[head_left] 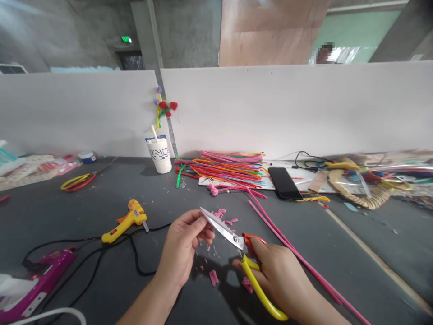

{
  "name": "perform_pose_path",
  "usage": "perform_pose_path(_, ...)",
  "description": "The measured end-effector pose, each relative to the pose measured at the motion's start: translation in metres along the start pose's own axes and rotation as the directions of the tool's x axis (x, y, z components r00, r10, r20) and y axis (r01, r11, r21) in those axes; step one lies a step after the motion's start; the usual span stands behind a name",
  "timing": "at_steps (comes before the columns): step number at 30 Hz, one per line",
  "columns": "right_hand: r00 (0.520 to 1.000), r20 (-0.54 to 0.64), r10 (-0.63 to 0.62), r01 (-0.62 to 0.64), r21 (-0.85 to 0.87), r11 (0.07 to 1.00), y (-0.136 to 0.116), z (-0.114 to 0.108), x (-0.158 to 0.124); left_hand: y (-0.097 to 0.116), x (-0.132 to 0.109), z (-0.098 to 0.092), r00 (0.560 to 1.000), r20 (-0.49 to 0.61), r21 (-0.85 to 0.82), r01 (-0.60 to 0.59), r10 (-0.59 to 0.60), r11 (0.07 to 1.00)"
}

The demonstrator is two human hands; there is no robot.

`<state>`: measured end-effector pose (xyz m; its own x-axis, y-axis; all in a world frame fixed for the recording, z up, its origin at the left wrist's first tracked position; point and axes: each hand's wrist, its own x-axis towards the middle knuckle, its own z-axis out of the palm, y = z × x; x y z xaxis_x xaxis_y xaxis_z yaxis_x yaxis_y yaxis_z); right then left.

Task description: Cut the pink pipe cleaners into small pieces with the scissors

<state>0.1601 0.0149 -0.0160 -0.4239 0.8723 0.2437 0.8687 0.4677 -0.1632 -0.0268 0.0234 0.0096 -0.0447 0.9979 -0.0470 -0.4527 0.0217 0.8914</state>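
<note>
My right hand grips a pair of scissors by their yellow and red handles, blades pointing up and left. My left hand is curled in a pinch right at the blade tips; what it pinches is too small to make out. Short pink cut pieces lie scattered on the dark table under and behind both hands. Long pink pipe cleaners run diagonally to the right of my right hand.
A yellow glue gun with a black cord lies left. A pink tool sits at the lower left. A white cup, a pile of coloured pipe cleaners and a black phone stand along the white partition. Craft clutter fills the far right.
</note>
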Motion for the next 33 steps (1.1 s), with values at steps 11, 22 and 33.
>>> perform_pose_path(11,0.982,0.067,0.179,-0.191,0.331,0.924,-0.002,-0.002,0.003,0.002,-0.003,0.002,0.994,0.1,0.013,0.047,-0.048,0.999)
perform_pose_path(22,0.885,0.417,0.205,-0.462,0.839,0.289,-0.014,-0.025,0.01,-0.022,-0.016,0.017,0.794,0.385,0.18,0.435,-0.471,0.882)
perform_pose_path(33,0.893,0.371,0.256,-0.441,0.834,0.332,-0.016,-0.017,0.008,-0.025,-0.016,0.02,0.882,0.253,0.358,0.297,-0.398,0.885)
